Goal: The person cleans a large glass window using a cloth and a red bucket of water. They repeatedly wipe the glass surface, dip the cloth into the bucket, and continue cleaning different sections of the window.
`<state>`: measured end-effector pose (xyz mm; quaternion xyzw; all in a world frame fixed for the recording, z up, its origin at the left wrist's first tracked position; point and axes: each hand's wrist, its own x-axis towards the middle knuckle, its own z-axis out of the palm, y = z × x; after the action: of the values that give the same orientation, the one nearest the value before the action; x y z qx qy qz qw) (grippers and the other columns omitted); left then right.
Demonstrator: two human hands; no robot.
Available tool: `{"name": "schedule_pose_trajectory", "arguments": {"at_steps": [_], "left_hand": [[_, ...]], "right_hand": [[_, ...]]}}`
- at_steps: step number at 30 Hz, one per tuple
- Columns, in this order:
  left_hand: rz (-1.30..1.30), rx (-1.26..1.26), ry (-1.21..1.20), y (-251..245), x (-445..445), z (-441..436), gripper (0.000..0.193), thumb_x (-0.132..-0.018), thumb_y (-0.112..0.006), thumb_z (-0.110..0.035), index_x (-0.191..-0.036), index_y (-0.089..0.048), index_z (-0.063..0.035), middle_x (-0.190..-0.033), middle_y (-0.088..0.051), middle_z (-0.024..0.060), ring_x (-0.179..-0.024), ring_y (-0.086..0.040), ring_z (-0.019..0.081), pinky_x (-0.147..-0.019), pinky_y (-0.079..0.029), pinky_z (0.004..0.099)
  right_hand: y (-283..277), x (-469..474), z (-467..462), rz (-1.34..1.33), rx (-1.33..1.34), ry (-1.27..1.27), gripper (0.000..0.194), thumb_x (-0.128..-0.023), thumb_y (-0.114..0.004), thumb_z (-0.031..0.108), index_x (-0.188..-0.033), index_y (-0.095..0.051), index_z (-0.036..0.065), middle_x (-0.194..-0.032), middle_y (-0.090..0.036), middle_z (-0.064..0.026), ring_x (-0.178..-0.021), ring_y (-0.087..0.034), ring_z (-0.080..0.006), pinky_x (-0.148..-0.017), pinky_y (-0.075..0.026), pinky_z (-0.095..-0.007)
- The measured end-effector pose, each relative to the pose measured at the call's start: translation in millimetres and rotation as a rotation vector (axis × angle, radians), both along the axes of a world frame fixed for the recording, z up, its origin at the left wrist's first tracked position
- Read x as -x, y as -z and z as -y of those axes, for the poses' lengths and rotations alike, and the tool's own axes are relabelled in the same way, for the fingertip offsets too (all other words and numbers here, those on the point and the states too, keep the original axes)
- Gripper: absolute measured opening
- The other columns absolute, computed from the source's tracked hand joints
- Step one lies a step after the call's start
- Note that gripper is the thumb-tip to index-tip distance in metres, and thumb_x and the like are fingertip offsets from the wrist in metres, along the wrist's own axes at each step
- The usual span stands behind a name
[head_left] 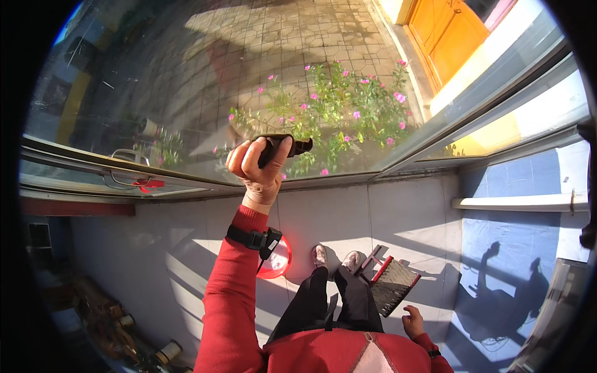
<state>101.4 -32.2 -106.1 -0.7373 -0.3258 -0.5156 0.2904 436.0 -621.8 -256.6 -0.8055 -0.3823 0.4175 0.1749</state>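
Note:
My left hand is raised against the window glass, its fingers closed over a dark, crumpled cloth. One loose end of that cloth sticks out to the right past my thumb. Low at the right, beside my hip, hangs my right hand; it appears to hold nothing, and its fingers are loosely bent with a gap between them. A red basin with something whitish in it stands on the floor, partly hidden behind my left forearm and the strapped device on it.
A folding stool with a woven seat stands by my feet at the right. Metal window framing crosses the right side. A handle with red material is on the left. Beyond the glass are pink-flowered plants. Spools lie lower left.

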Motion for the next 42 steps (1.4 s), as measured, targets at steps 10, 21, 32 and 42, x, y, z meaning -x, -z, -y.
{"name": "schedule_pose_trajectory", "arguments": {"at_steps": [10,21,32,42], "left_hand": [[0.256,-0.169,-0.067,-200.4,-3.9,-26.7,0.022,-0.099,-0.068,-0.007,-0.121,-0.071,-0.0067,-0.129,-0.05,0.0093,-0.114,-0.059,0.0225,-0.092,-0.056,0.0304],[-0.27,0.039,0.117,-41.3,-99.3,6.0,0.05,-0.078,-0.078,-0.005,-0.118,-0.073,-0.0347,-0.123,-0.057,-0.0058,-0.111,-0.051,0.017,-0.093,-0.041,0.0335],[-0.22,0.022,0.063,-54.6,-110.1,-0.4,0.036,-0.082,-0.08,-0.001,-0.113,-0.079,-0.0206,-0.126,-0.063,0.0005,-0.113,-0.052,0.0187,-0.096,-0.039,0.0305],[-0.483,0.108,0.318,81.6,-204.9,6.9,0.048,-0.072,-0.076,-0.003,-0.111,-0.077,-0.0305,-0.122,-0.062,-0.0107,-0.107,-0.055,0.0138,-0.094,-0.037,0.0346]], "right_hand": [[14.3,-17.7,56.7,0.148,-0.004,0.09,0.036,-0.081,-0.067,-0.004,-0.117,-0.064,0.002,-0.123,-0.064,-0.0165,-0.108,-0.067,-0.0312,-0.081,-0.058,-0.0368],[15.4,8.9,54.4,-0.046,-0.044,0.342,0.035,-0.085,-0.064,-0.003,-0.118,-0.065,0.003,-0.119,-0.067,-0.0158,-0.097,-0.069,-0.0282,-0.079,-0.057,-0.0349],[29.1,119.8,154.4,-0.045,0.332,0.512,0.028,-0.088,-0.062,0.005,-0.116,-0.069,0.001,-0.112,-0.07,-0.0177,-0.09,-0.072,-0.0276,-0.081,-0.057,-0.0365],[52.5,175.6,117.7,-0.242,0.166,0.692,0.03,-0.089,-0.065,0.003,-0.119,-0.068,0.003,-0.11,-0.07,-0.0135,-0.084,-0.068,-0.0224,-0.077,-0.055,-0.0333]]}}
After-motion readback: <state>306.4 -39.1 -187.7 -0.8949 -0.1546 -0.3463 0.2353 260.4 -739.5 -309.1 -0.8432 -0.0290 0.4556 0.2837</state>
